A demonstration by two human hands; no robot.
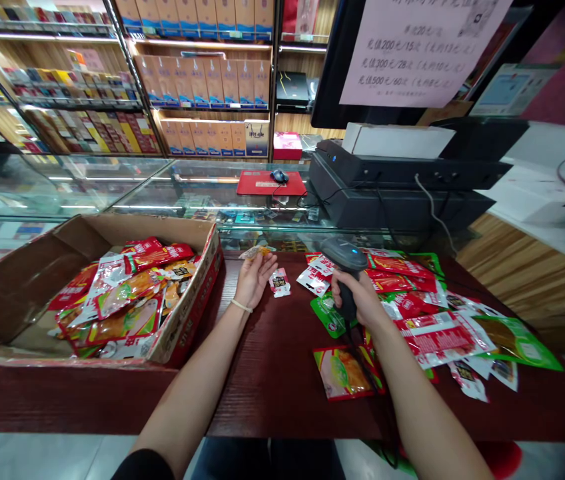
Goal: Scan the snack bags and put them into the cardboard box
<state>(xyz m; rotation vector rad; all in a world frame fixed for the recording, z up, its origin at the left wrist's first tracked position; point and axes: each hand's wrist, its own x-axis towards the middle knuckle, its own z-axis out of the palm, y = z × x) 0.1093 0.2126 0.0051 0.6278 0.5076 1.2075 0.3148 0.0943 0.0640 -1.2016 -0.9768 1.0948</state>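
My right hand (362,299) is wrapped round the handle of a black barcode scanner (345,257), whose head shows a small blue light. Its cord hangs down over the counter. Palm up, my left hand (256,277) grips a small snack packet (254,253) with orange and pale parts at its fingertips. Just right of those fingers, a small white and red packet (280,283) lies flat on the dark red counter (262,373). A pile of red, white and green snack packets (422,303) spreads beside and beyond my right hand. One packet (345,373) lies nearer to me.
At left stands an open cardboard box (207,287) with several snack packets (132,293) inside. Behind the counter are a glass display case (187,200), a red mouse mat (257,183) with a mouse (279,175), and black till equipment (362,207). Shelves of boxes line the back.
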